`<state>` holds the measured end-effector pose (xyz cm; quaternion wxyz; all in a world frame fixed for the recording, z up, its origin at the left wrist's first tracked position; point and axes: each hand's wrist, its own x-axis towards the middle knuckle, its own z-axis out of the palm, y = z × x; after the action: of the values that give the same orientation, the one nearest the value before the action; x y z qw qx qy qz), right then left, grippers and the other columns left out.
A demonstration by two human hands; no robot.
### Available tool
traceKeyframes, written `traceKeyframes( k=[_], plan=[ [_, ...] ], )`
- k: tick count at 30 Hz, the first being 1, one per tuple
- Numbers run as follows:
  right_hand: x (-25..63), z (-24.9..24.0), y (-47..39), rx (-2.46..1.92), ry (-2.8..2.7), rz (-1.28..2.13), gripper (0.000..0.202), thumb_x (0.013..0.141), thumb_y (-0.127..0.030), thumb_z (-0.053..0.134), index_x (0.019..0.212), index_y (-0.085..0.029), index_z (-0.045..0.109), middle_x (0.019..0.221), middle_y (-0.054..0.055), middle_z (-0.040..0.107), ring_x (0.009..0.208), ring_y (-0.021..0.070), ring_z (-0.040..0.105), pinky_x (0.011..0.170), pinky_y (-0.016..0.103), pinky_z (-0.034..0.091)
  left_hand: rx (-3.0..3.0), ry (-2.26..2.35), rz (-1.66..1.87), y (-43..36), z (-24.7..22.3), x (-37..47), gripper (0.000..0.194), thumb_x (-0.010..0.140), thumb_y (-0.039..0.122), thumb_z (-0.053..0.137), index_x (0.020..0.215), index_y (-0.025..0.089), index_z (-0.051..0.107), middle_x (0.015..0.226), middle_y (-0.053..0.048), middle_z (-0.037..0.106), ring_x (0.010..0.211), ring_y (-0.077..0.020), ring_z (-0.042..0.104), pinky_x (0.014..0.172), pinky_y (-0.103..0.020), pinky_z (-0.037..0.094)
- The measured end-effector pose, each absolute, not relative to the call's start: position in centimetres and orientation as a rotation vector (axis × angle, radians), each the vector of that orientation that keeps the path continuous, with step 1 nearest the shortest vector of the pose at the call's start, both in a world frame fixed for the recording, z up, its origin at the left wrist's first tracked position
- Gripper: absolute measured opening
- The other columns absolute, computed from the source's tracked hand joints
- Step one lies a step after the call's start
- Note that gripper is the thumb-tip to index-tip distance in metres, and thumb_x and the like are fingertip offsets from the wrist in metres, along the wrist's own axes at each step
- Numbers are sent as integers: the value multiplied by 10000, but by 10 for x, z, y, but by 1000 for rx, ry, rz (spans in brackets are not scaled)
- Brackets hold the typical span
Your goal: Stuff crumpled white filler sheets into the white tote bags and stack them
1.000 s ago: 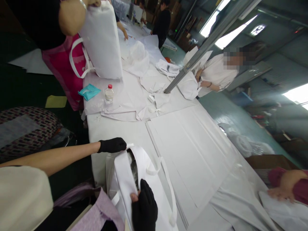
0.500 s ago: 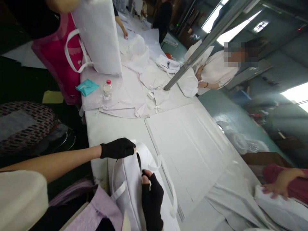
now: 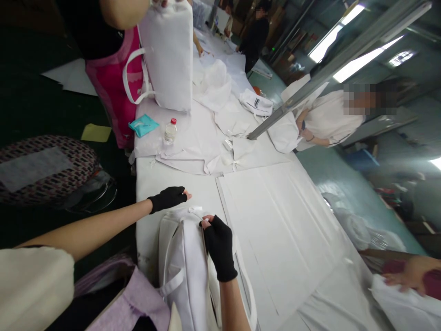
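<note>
Two hands in black fingerless gloves, working a white bag (image 3: 188, 266) at the near end of a long white-covered table (image 3: 165, 184).

Right hand (image 3: 217, 241) laid on top of the bag near its far end, fingers curled at the seam or zip line there — probably pinching a pull or fabric edge between thumb and forefinger, though the grip itself hidden under the glove. Palm pressed down, seemingly to keep the stuffed bag from rolling.

Left hand (image 3: 167, 198) just beyond the bag's far-left corner, off the fabric, fingers loosely extended and pointing right, holding nothing. Hovering low over the tabletop, apart from the bag but close to it.

Bag lying lengthwise directly under and between the hands, bulging, with white strap handles (image 3: 172, 280) draped down its left side and a loop trailing past the right wrist.

Right of the right hand, flat white sheets (image 3: 275, 216) stacked in overlapping layers, edges squared — likely cut panels kept tidy. Well beyond the left hand, a small clear bottle with a red cap (image 3: 170, 130) and a teal packet (image 3: 143, 125), parked at the table's edge. Farther still, another person's upright white bag (image 3: 170, 55); at far right, a different person's hand (image 3: 403, 276) on white cloth.
</note>
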<state>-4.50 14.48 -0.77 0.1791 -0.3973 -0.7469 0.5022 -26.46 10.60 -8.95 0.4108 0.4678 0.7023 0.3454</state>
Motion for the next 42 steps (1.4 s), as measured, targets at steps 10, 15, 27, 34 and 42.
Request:
traceKeyframes(
  k=[10,15,27,34,42],
  plan=[
    [-41,-11,141,-1254,-1921,1549,252,869,-407,561,976,-189,625,782,-3,603,652,114,485,593,232,407,1299,1744,700,115,-127,-240,251,756,436,569,728,187,579,719,-14,611,685,-170,548,583,-260,335],
    [-48,-7,145,-1239,-1861,1641,272,846,-416,574,939,-169,642,749,10,616,605,108,479,548,227,404,1379,1744,743,120,-130,-234,262,750,448,587,687,196,562,681,-6,585,648,-166,513,581,-271,302],
    [-29,4,125,-1393,-1804,1587,222,790,-329,549,800,-139,663,590,-16,536,585,119,482,560,240,377,1009,2002,950,125,-153,-223,280,802,409,495,647,177,507,632,-13,563,630,-149,512,592,-260,355],
    [25,6,89,-1461,-1671,1641,189,800,-318,555,786,-159,656,648,-5,557,612,117,498,576,236,406,1014,2000,927,117,-141,-222,299,781,430,514,627,175,488,614,-5,534,615,-142,487,592,-260,347],
    [84,8,41,-1662,-1450,1709,276,837,-402,536,787,-145,623,628,-14,500,468,69,381,395,195,290,1065,2007,898,118,-143,-225,350,778,459,534,590,169,476,575,2,483,581,-131,434,565,-269,314]
  ],
)
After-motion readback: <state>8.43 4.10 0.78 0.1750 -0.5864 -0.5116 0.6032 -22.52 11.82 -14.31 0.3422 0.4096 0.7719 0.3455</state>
